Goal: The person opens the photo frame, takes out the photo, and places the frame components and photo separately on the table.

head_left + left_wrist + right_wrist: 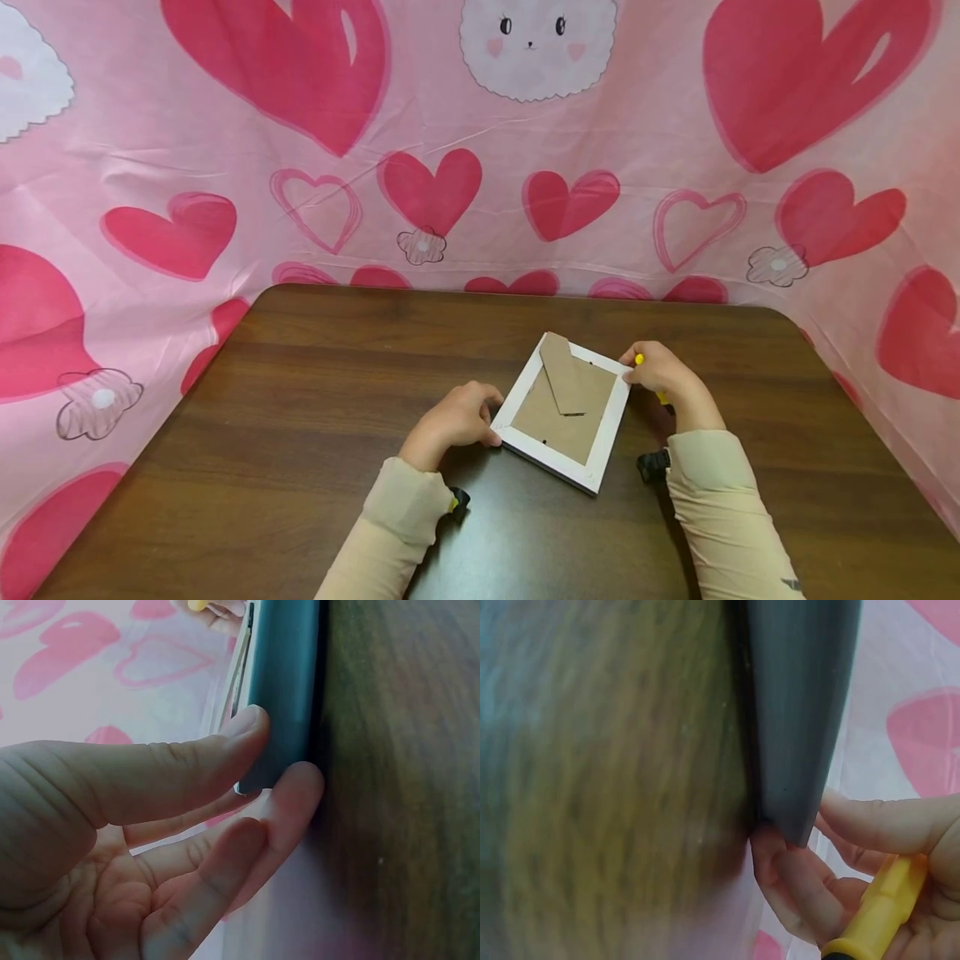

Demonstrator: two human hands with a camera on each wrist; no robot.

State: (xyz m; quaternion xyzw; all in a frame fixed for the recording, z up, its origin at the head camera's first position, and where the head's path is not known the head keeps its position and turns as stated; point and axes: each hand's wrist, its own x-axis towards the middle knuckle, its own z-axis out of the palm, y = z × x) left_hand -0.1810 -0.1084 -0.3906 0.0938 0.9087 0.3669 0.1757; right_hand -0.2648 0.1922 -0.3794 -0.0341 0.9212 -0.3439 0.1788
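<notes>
A white picture frame (611,427) lies face down on the table, turned at a slant. Its brown backing board (540,410) faces up, with a folded-flat stand leg (558,375) on it. My left hand (453,418) pinches the near-left corner between thumb and fingers; in the left wrist view the fingertips reach under the edge. At the far-right corner, my right hand (663,375) grips the frame the same way. Tucked in that right palm is a yellow tool handle (889,900) with a black end; its working tip cannot be made out.
The brown wooden table (247,467) extends around the frame. Behind and beside it hangs a pink cloth (495,142) printed with hearts. Black wrist devices sit at both cuffs, the right one (652,465) close above the tabletop.
</notes>
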